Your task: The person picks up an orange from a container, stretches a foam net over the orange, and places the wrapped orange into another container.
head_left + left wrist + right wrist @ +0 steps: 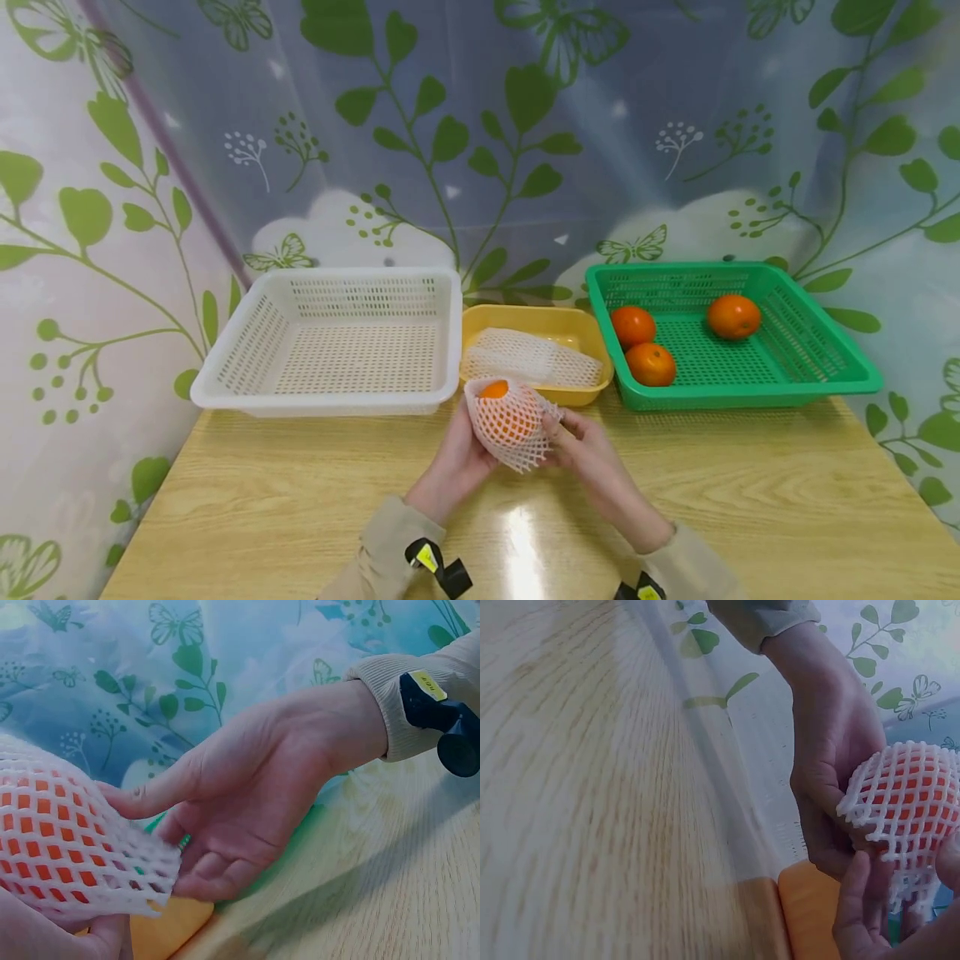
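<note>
Over the table's middle, an orange (493, 389) sits inside a white foam net sleeve (517, 421), its top bare at the sleeve's opening. My left hand (459, 457) holds the netted fruit from the left and below; in the right wrist view that hand (832, 750) curls around it. The right hand (588, 454) pinches the sleeve's loose edge, thumb on the mesh, as the left wrist view shows of this hand (247, 787). Behind them, more flat foam net sleeves (525, 357) lie in a yellow tray (536, 315).
At back left stands a white perforated basket (360, 358) with nothing visible in it. A green basket (813, 375) at back right holds three oranges (733, 317). The wooden table (300, 500) backs onto a leaf-patterned curtain (480, 150).
</note>
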The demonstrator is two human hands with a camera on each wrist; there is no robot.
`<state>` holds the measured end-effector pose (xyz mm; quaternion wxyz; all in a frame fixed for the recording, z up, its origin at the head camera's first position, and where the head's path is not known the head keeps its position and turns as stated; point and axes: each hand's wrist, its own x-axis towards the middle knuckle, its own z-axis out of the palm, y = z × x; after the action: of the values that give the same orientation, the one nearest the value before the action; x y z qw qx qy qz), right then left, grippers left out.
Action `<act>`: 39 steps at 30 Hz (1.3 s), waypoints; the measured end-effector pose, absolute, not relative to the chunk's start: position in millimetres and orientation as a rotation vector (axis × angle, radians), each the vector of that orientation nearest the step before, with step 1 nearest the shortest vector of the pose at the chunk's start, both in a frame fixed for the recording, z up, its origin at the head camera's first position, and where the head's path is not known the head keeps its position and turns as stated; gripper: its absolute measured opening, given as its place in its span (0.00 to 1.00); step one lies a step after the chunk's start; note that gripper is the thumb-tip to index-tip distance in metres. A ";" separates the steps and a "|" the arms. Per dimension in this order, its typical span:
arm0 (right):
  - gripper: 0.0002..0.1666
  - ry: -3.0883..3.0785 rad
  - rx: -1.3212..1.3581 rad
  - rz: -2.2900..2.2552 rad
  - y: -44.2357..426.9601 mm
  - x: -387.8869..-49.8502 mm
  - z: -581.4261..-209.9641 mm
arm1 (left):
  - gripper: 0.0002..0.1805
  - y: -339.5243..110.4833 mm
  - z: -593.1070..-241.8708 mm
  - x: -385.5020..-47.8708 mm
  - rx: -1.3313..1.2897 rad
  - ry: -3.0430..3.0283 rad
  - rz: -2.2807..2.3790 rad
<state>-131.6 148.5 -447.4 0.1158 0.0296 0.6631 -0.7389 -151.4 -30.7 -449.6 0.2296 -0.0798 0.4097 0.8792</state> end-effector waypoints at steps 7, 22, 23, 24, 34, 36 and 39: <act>0.37 2.159 -0.232 -2.090 151.5 -132.6 -450.0 | 0.36 -30.4 -443.6 -152.9 -0.224 1.108 2.424; 0.50 2.262 -0.241 -2.081 152.8 -130.0 -441.3 | 0.42 -28.5 -433.9 -148.2 0.247 1.738 2.136; 0.51 2.262 -0.242 -2.071 152.6 -130.0 -441.1 | 0.40 -27.8 -433.0 -147.9 0.272 1.775 2.127; 0.51 2.262 -0.246 -2.061 152.3 -129.9 -441.1 | 0.39 -27.0 -432.3 -147.8 0.299 1.802 2.119; 0.49 2.325 -0.349 -1.958 151.0 -127.8 -442.2 | 0.38 -26.3 -436.2 -146.1 0.286 1.805 2.184; 0.47 2.341 -0.363 -1.936 151.5 -127.3 -441.9 | 0.37 -27.6 -436.1 -146.3 0.272 1.803 2.197; 0.45 2.340 -0.369 -1.935 152.2 -126.9 -440.9 | 0.36 -28.8 -434.8 -146.4 0.272 1.797 2.212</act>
<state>-126.9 152.2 -440.9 0.0414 -0.1204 0.7645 -0.6319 -146.4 -28.8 -434.8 0.1388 0.0941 0.6217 0.7651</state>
